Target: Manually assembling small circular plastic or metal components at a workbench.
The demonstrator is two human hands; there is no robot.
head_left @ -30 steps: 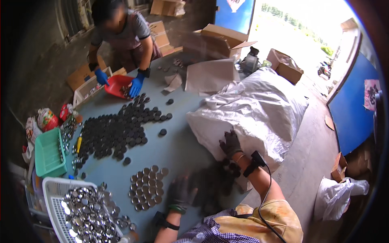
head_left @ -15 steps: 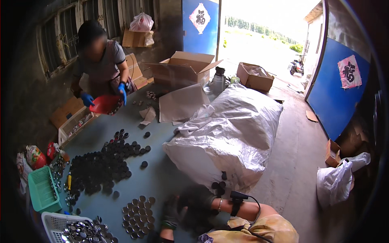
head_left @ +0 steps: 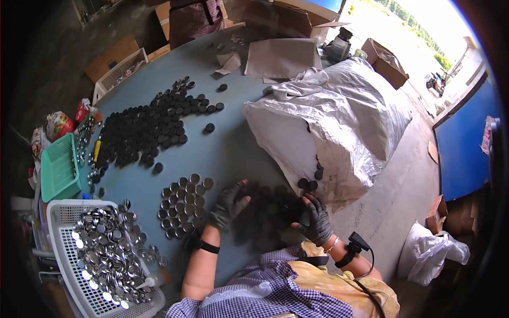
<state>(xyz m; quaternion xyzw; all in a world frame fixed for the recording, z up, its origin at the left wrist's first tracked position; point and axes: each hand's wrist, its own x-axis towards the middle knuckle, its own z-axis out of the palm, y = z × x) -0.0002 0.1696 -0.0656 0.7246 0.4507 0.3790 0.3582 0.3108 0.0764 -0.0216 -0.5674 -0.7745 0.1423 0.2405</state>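
My left hand (head_left: 229,205), in a dark fingerless glove, is open at the left side of a motion-blurred heap of black round caps (head_left: 268,209). On the heap's right side my right hand (head_left: 316,220), gloved the same way, has its fingers apart. Neither hand grips anything that I can see. A few more black caps (head_left: 307,184) sit at the mouth of the big white woven sack (head_left: 366,116). Left of my left hand, silvery round caps (head_left: 183,206) lie in a close group on the blue-grey table (head_left: 233,148).
Many black caps (head_left: 154,124) spread over the table's far left, beside a yellow-handled tool (head_left: 97,151). A grey basket (head_left: 61,233) holds shiny metal pieces, near a green basket (head_left: 61,185). Brown paper (head_left: 281,58) lies at the back, where a person's apron (head_left: 196,24) shows.
My hands have come apart from their blurred overlap, and loose black caps now lie between them. The view has tipped down, so only the other person's lower body shows.
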